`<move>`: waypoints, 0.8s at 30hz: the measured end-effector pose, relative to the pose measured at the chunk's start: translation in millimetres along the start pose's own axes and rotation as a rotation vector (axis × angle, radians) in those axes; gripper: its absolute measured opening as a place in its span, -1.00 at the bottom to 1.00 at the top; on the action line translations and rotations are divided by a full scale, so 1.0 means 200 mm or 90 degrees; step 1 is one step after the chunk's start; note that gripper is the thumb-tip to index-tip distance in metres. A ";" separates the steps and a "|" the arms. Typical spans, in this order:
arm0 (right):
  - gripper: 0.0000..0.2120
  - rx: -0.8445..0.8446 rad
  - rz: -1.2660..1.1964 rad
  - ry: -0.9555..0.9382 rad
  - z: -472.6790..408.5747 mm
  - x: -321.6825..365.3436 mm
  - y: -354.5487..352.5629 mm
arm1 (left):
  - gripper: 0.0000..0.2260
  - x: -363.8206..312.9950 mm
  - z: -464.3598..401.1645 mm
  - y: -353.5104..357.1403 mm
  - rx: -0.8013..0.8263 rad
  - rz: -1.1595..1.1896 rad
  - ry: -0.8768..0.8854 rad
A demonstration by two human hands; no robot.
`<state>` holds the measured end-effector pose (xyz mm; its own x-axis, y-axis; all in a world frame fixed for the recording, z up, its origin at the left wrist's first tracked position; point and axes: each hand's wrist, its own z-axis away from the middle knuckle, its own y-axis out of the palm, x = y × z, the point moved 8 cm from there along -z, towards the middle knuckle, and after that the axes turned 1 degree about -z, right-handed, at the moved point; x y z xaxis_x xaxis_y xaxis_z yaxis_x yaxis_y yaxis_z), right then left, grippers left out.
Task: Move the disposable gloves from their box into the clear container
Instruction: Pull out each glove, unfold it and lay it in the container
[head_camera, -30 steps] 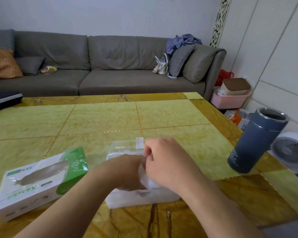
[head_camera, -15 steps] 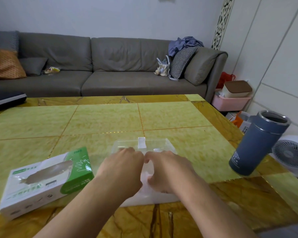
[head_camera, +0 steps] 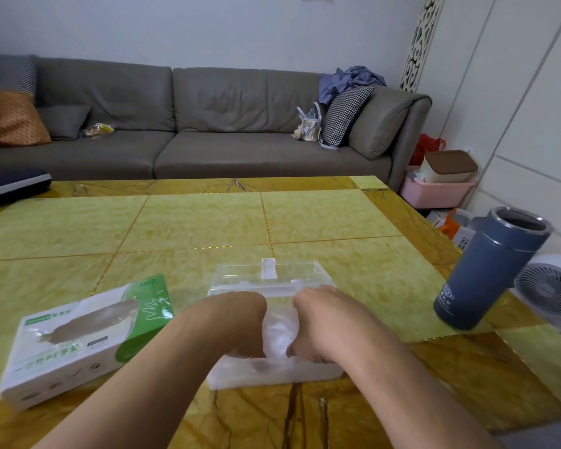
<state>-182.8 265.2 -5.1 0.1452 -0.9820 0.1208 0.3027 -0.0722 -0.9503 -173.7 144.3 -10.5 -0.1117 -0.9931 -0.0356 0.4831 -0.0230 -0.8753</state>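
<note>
The clear container (head_camera: 305, 277) stands on the table in front of me, its lid tipped back at the far side. A wad of thin translucent gloves (head_camera: 278, 335) fills its middle. My left hand (head_camera: 240, 322) and my right hand (head_camera: 314, 319) both reach down into the container, one on each side of the wad, with the fingers curled down against the gloves; the fingertips are hidden inside. The white and green glove box (head_camera: 78, 338) lies to the left of the container with its torn oval opening facing up.
A tall blue tumbler (head_camera: 489, 270) without a lid stands near the table's right edge. A dark flat item (head_camera: 10, 186) lies at the far left of the yellow tiled table (head_camera: 191, 222). Behind is a grey sofa (head_camera: 208, 124); a white fan (head_camera: 551, 290) sits on the floor at right.
Both hands have moved apart and sunk lower into the container, pushing the gloves down. The view has shifted so the container's back lid shows more.
</note>
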 end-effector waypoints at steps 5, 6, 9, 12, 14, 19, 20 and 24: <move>-0.75 0.173 0.045 0.031 -0.06 0.03 0.05 | -0.52 0.00 0.01 -0.01 0.051 -0.069 -0.002; -0.71 0.199 0.061 0.026 -0.07 0.04 0.06 | -0.44 0.00 0.01 -0.01 0.055 -0.090 0.002; -0.69 0.252 0.096 0.008 -0.07 0.06 0.08 | -0.28 0.00 0.00 0.00 0.063 -0.149 0.005; -0.64 0.279 0.098 0.006 -0.06 0.07 0.09 | -0.27 0.00 -0.01 0.01 0.056 -0.178 0.004; -0.65 0.267 0.093 0.002 -0.06 0.07 0.08 | -0.27 0.00 -0.01 0.01 0.049 -0.178 0.011; -0.44 0.227 0.069 0.021 -0.05 0.05 0.07 | -0.43 0.03 -0.01 0.01 0.023 -0.154 0.058; -0.51 0.221 0.057 0.027 -0.05 0.04 0.08 | -0.48 0.04 0.00 0.00 0.019 -0.138 0.072; -0.80 0.207 0.022 0.034 -0.05 0.03 0.09 | -0.51 0.08 0.09 -0.02 -0.061 0.031 0.112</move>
<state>-186.7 255.7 -25.0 0.1128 -0.9914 0.0671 0.5853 0.0117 -0.8108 -162.1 125.8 1.9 -0.2450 -0.9571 -0.1549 0.4073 0.0433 -0.9123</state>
